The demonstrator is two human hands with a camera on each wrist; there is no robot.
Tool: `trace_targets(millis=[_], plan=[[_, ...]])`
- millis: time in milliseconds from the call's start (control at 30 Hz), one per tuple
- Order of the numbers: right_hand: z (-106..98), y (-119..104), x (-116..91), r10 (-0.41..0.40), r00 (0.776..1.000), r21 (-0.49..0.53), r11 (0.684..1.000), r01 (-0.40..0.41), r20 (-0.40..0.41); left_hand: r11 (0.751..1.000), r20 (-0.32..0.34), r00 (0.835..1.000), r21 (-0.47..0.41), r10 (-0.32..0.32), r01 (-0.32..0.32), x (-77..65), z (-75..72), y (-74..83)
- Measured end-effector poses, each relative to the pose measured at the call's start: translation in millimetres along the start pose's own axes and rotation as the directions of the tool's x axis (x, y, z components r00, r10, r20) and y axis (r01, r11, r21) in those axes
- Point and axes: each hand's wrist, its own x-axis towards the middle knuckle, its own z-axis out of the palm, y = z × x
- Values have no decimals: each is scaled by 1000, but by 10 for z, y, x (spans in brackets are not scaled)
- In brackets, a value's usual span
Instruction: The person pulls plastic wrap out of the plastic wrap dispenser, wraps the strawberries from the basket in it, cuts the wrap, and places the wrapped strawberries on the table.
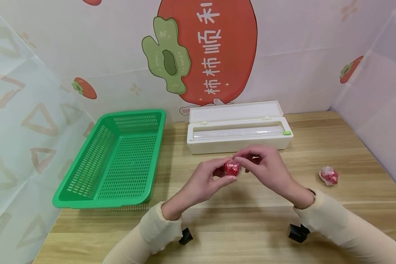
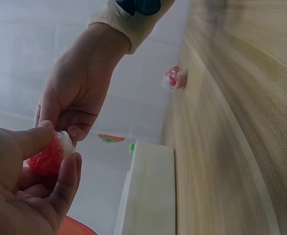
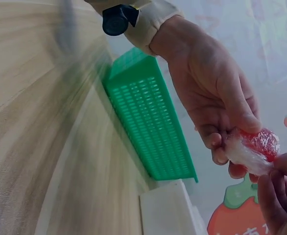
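Note:
A small round red thing wrapped in clear cling film (image 1: 232, 168) is held up above the table, in front of the white box. My left hand (image 1: 207, 178) grips it between thumb and fingers. With thumb and fingertips my right hand (image 1: 265, 167) pinches the bunched film at its side, as the right wrist view shows in the gathered film (image 3: 248, 157). What the red thing is under the film I cannot tell. A second red thing wrapped in film (image 1: 329, 175) lies on the table to the right of both hands.
Behind the hands stands a white cling film box (image 1: 237, 145), lid raised, with a film roll (image 1: 237, 132) inside and a green slider (image 1: 286, 132) at its right end. A green perforated basket (image 1: 158, 154) sits at the left of the wooden table (image 1: 237, 234). Patterned cloth walls enclose the table.

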Motion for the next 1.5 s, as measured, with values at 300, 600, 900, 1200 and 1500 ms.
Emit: trace_targets(millis=[300,600,900,1200,1500], plan=[[-12,-2,-25,53,997,128,991,-45,-62,1000,-107,994,-22,-19,17,41,5,17],[3,-18,-65,-164,985,-52,986,161,-51,1000,-112,994,-24,-5,2,62,-42,7],[27,-61,-60,-340,940,-236,915,327,-19,998,-100,993,9,65,-64,62,-60,30],[65,-44,-28,-358,934,-191,918,349,-14,998,-141,988,-18,58,-61,92,-51,-7],[132,7,-78,-237,966,8,971,239,-103,1000,-144,989,-18,10,-13,88,-66,-31]])
